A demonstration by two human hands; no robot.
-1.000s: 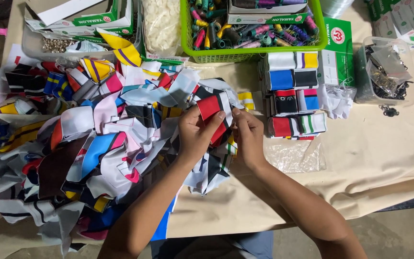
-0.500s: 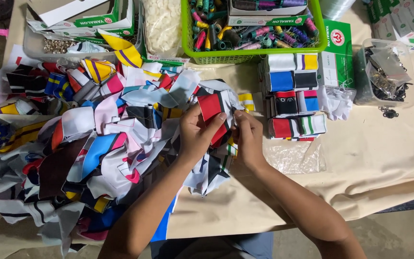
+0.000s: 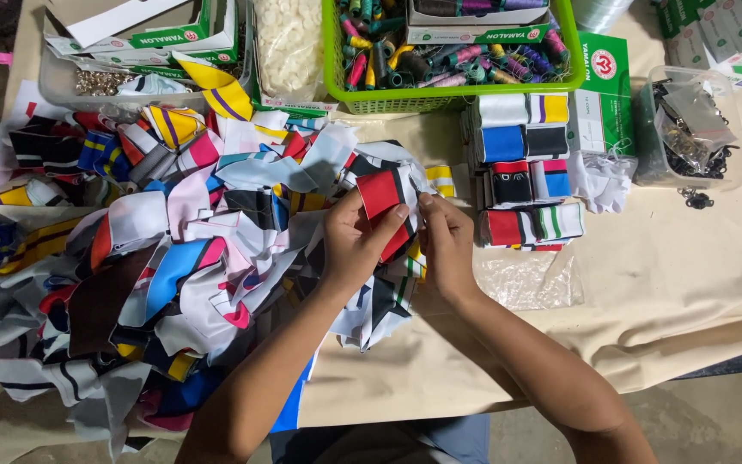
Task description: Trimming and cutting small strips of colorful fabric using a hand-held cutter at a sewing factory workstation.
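Note:
My left hand [image 3: 352, 243] and my right hand [image 3: 448, 243] meet over the middle of the table, both gripping one small fabric piece [image 3: 385, 194] in red, black and white. The left thumb lies across its red panel and the right fingers pinch its right edge. The piece hangs down between the hands over a big heap of mixed coloured fabric scraps [image 3: 156, 249] that spreads to the left.
Folded fabric pieces [image 3: 521, 180] lie stacked just right of my hands. A green basket of thread spools [image 3: 453, 51] stands at the back, with a tub of white buttons [image 3: 289, 43], cardboard boxes [image 3: 139, 34], and a clear tub of dark metal parts [image 3: 689, 129] at the right.

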